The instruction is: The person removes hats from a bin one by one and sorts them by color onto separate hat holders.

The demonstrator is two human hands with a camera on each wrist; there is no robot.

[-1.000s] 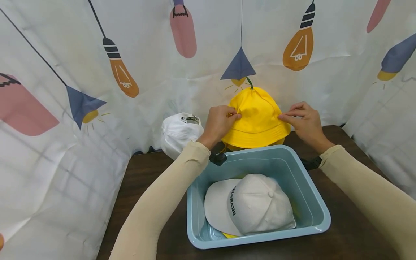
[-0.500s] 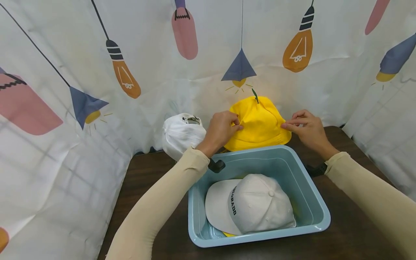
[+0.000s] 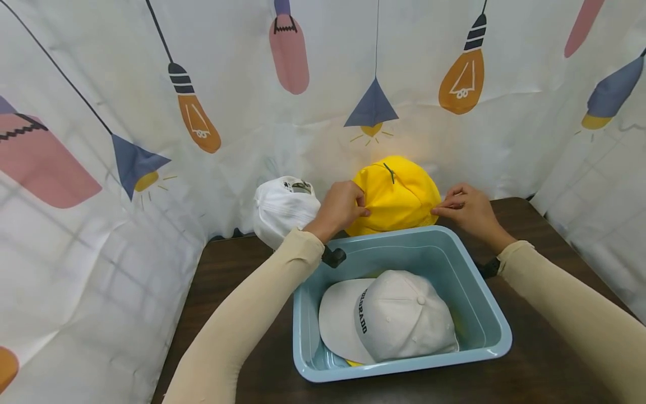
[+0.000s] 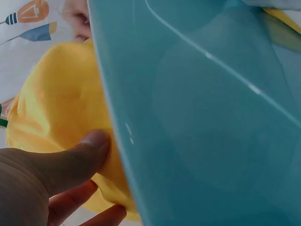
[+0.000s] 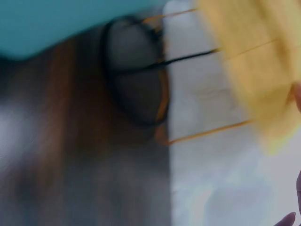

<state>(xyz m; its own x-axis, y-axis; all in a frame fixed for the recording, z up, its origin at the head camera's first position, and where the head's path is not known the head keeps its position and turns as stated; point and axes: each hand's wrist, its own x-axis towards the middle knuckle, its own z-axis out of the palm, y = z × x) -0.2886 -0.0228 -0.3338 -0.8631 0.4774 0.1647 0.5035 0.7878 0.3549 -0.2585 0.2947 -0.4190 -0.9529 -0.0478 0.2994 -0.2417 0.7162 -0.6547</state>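
A yellow bucket hat [image 3: 398,193] with a green stem on its crown is behind the bin. My left hand [image 3: 339,209] pinches its left side; in the left wrist view the thumb [image 4: 91,146] presses on the cloth, with fingertips at the underside. My right hand [image 3: 466,213] pinches the hat's right edge. Blurred in the right wrist view, the hat's yellow cloth [image 5: 263,61] has orange and black cords [image 5: 193,57] trailing from it, the black one forming a loop. The hat's lower front edge is hidden behind the bin rim.
A light blue bin [image 3: 484,292] stands on the dark wooden table [image 3: 237,269]. Inside lies a pale cap [image 3: 404,320] lettered in black, with something yellow under it. Left of the yellow hat is a white cap [image 3: 280,207]. A printed curtain [image 3: 313,134] hangs behind.
Both hands have lowered the yellow hat behind the bin, and its crown has tipped toward me so that the stem now lies against the cloth. The bin and both caps stayed put.
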